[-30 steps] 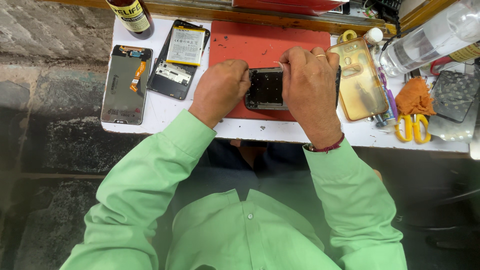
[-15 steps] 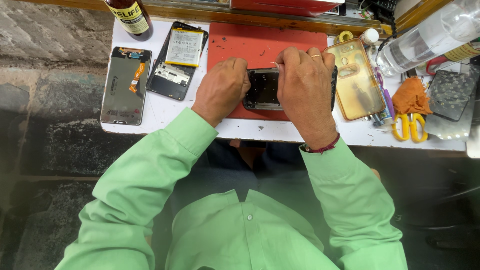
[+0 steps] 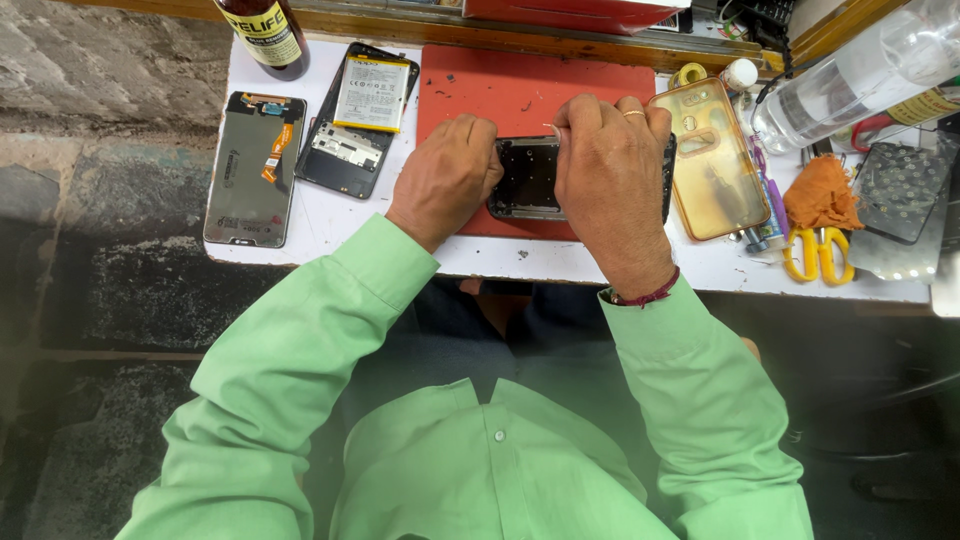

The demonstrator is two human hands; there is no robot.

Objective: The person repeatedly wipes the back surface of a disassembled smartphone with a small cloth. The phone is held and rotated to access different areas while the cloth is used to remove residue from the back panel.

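A dark phone frame (image 3: 528, 180) lies on a red work mat (image 3: 520, 95) on the white table. My left hand (image 3: 445, 180) grips the frame's left end with curled fingers. My right hand (image 3: 610, 180) covers the frame's right part, fingers bent down on it, and seems to pinch a thin pale tool at the frame's top edge. Most of the frame is hidden under my hands.
Left of the mat lie a phone screen panel (image 3: 250, 165) and an opened phone body with battery (image 3: 362, 115). A brown bottle (image 3: 270, 35) stands behind. To the right are a yellowish clear case (image 3: 712, 170), an orange cloth (image 3: 820, 195), yellow scissors (image 3: 822, 255) and a clear plastic bottle (image 3: 850, 75).
Both hands stay on the phone frame with only small shifts of the fingers. The view has drifted slightly.
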